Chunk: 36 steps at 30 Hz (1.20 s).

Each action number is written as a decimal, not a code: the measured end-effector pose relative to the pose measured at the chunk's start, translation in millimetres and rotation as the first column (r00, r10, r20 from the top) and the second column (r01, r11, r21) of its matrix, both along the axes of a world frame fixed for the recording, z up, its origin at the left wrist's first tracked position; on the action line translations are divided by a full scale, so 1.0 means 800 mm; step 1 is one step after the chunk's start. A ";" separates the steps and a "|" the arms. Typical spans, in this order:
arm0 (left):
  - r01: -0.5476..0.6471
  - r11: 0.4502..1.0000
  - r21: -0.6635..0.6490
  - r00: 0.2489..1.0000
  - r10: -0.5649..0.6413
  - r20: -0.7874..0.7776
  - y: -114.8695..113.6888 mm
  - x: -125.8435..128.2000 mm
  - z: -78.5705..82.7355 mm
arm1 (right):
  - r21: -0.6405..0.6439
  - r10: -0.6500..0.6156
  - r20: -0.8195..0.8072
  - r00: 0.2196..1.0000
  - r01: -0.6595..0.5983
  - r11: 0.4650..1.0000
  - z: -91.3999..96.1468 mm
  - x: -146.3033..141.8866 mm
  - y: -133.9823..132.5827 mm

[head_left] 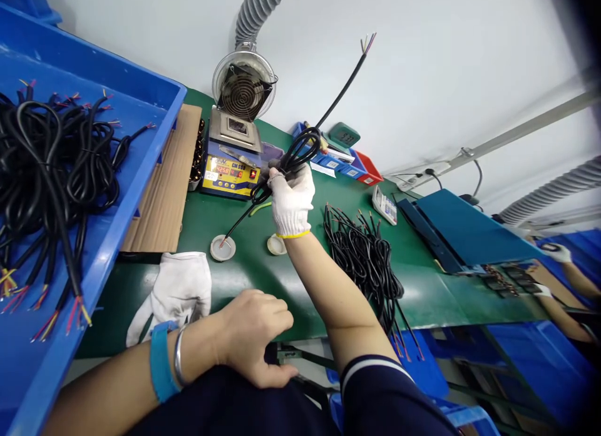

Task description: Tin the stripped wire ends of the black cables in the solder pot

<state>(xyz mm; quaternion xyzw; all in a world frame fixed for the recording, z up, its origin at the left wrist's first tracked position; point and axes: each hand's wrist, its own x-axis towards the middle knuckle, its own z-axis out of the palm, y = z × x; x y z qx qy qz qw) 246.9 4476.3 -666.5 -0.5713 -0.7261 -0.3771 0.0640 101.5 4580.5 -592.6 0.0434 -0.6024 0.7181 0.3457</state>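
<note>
My right hand, in a white knitted glove with a yellow hem, is closed around a coiled black cable. One cable end, with several thin coloured wires fanned out, sticks up to the upper right. The other end slants down, its thin reddish tip touching a small round white dish. My left hand is bare and rests near the table's front edge, fingers curled in, thumb apart, with nothing seen in it. Beside its wrist lies an empty white glove. A second small dish stands under my right wrist.
A blue tray of black cables fills the left. Behind the dishes stands a yellow-and-blue device with display, below a fan. More cables lie right of my forearm. Farther right are a calculator, a teal panel and a co-worker's gloved hand.
</note>
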 end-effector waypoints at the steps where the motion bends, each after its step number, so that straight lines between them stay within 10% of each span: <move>1: 0.002 1.000 0.006 1.000 -0.002 0.006 0.000 0.000 0.000 | -0.004 0.014 0.005 1.000 -0.014 1.000 0.002 0.001 0.001; 8: 0.013 1.000 0.025 1.000 -0.014 0.021 -0.001 0.003 -0.005 | -0.046 0.033 -0.195 0.980 -0.043 0.998 0.077 -0.023 0.022; 16: -0.013 0.997 0.080 0.996 0.005 0.093 -0.002 -0.001 -0.001 | 0.139 -0.110 -0.501 0.858 0.205 0.969 0.201 -0.161 0.024; 28: -0.017 0.999 0.029 0.985 0.012 0.173 -0.008 -0.010 0.001 | 0.479 -0.121 -0.462 0.879 0.362 0.800 0.175 -0.251 0.000; 36: -0.031 0.996 0.081 0.987 0.018 0.160 -0.004 -0.009 -0.009 | 0.314 -0.167 -0.483 0.860 0.348 0.884 0.206 -0.232 0.011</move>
